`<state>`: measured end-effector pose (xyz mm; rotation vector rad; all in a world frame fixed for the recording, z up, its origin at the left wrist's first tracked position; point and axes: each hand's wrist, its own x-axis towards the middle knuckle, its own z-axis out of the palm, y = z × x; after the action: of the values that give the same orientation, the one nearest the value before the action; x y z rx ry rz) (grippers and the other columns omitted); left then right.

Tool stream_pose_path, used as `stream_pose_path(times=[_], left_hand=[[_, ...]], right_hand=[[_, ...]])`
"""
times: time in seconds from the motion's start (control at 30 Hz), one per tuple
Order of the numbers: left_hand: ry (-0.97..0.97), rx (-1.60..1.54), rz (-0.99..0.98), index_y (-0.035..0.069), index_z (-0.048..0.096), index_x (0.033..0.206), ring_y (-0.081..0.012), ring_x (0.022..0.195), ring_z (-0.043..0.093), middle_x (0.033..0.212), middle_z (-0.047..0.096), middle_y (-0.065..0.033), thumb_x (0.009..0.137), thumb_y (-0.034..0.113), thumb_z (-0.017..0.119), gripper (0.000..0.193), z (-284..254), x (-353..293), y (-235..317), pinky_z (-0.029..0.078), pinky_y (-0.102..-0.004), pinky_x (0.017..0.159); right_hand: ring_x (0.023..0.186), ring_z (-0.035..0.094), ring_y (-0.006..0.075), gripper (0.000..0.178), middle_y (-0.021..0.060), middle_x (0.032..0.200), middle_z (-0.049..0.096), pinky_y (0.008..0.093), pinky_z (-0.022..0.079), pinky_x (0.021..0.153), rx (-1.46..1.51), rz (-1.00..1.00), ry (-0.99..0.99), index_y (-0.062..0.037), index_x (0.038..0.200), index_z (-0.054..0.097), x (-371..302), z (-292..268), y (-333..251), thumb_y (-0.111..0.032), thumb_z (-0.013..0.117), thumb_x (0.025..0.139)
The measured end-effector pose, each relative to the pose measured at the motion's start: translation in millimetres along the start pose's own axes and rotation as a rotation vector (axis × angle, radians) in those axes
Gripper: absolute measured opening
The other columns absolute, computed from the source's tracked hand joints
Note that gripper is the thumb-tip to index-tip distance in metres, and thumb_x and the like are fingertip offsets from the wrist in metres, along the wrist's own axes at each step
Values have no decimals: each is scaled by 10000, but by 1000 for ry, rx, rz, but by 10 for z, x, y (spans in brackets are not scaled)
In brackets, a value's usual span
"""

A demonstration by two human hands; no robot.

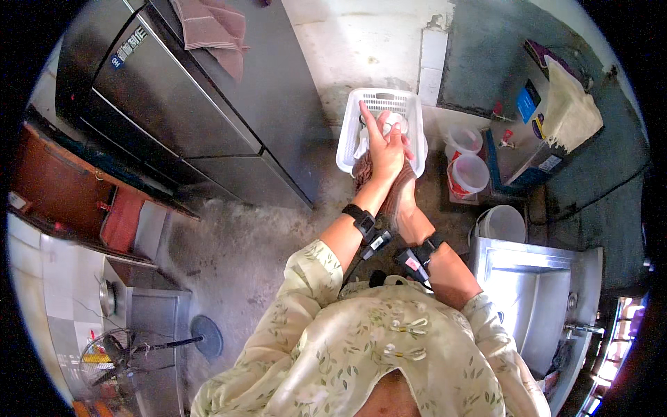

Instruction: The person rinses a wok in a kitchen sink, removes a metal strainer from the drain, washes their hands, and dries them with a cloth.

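A brown cloth (399, 196) hangs between my hands, in front of a white plastic basket (344, 144). My left hand (386, 154) reaches over the near rim of the basket with its fingers stretched apart. My right hand (407, 189) is closed around the cloth and presses it against the side of the left hand and wrist. Part of the right hand's fingers is hidden by the cloth and the left hand. White items (396, 124) lie inside the basket, mostly covered by my hands.
A dark refrigerator (187, 104) with a brown towel (212, 31) on it stands at the left. To the right are white buckets (470, 172), a box (521, 142) and a metal sink (517, 295). A standing fan (114, 358) is at the lower left.
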<state>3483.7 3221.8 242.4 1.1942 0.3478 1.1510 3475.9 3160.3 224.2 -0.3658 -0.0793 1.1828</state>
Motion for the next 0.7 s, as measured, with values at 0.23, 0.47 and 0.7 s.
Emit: stream_pose_path(times=[0.23,0.47,0.7], left_hand=[[119,1044,666,199,203,1473,-354,1055,531,1388,328,-250,837,-35,511,744,-3,252,143,467,-445,908],[-166,1718,814,300,317,1430,-340,1373,221,1470,265,-191,783,58,527,721,14,481,231,130,-532,1086],[-267,2187,971,267,383,1400,-314,1396,185,1489,261,-160,849,169,475,567,-266,665,139,78,-511,1105]], right_hand=[[976,568,272,401,122,1103,580,387,478,856,-177,-141,195,-66,1261,474,-56,180,81,-326,365,976],[991,549,244,392,135,1149,544,379,462,871,-491,-159,155,4,1237,454,179,-196,170,-236,290,974],[738,581,143,132,81,878,589,296,502,576,-785,-229,95,23,1006,523,-177,58,58,-13,457,897]])
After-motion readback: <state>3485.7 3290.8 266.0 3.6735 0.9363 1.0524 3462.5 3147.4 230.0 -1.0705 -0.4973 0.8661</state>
